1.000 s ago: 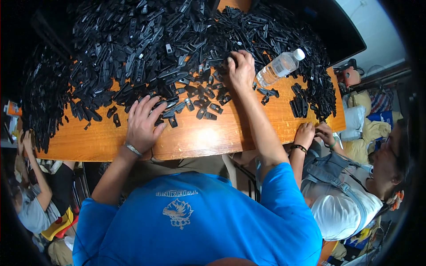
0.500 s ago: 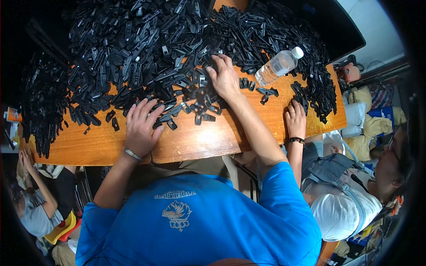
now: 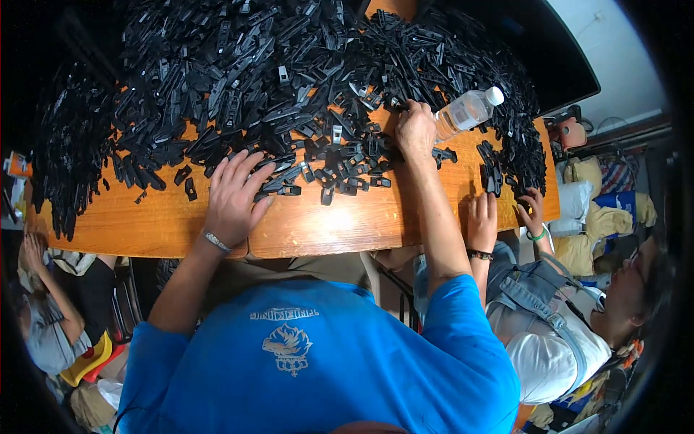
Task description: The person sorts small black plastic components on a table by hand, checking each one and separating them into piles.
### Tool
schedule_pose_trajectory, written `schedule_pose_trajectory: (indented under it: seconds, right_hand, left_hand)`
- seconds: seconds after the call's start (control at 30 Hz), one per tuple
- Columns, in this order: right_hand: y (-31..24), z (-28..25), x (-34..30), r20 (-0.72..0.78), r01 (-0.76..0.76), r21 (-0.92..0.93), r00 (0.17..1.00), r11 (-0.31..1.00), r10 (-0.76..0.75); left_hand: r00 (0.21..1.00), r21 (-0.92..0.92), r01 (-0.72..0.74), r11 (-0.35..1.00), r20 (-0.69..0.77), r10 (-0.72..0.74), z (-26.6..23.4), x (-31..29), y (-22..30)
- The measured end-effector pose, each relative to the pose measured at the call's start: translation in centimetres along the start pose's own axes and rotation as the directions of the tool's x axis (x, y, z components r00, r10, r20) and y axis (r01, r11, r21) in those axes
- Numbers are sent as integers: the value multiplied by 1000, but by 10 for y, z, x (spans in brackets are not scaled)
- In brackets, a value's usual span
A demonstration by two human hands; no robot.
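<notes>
My left hand lies palm down, fingers spread, at the near edge of a heap of black plastic clip-like parts. Its fingertips touch or nearly touch a few loose pieces; nothing is gripped. Beyond and to the right, my right hand has its fingers curled together at the heap's edge. Their tips are hidden, so I cannot see what they hold. A clear plastic bottle with a white cap lies tilted just right of that hand. Between my hands, small black rectangular pieces form a loose cluster.
The wooden table curves across in front of me. At the right, a co-worker's hands rest by another row of black parts. Another person's hand is at the far left edge. Sacks are stacked beyond the right end.
My right hand has moved right, to beside the bottle, and its fingers have curled. My left hand stays nearly in place. The co-worker's second hand has come into view at the right.
</notes>
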State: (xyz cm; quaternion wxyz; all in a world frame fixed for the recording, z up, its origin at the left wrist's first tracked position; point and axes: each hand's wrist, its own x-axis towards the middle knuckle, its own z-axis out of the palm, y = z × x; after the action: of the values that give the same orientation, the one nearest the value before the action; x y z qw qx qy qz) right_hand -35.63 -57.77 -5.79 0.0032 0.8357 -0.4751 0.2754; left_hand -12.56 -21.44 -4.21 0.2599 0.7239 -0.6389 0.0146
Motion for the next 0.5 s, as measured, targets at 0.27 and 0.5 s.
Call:
schedule_pose_trajectory:
  seconds: [0.27, 0.5]
  right_hand:
    - [-30, 23, 36, 54, 121, -25, 991, 992, -119]
    - [-62, 38, 13, 55, 63, 95, 996, 994, -68]
  left_hand:
    - [1000, -3, 0, 1000, -3, 0, -2, 0, 1]
    - [999, 4, -6, 1000, -32, 7, 1, 2, 3]
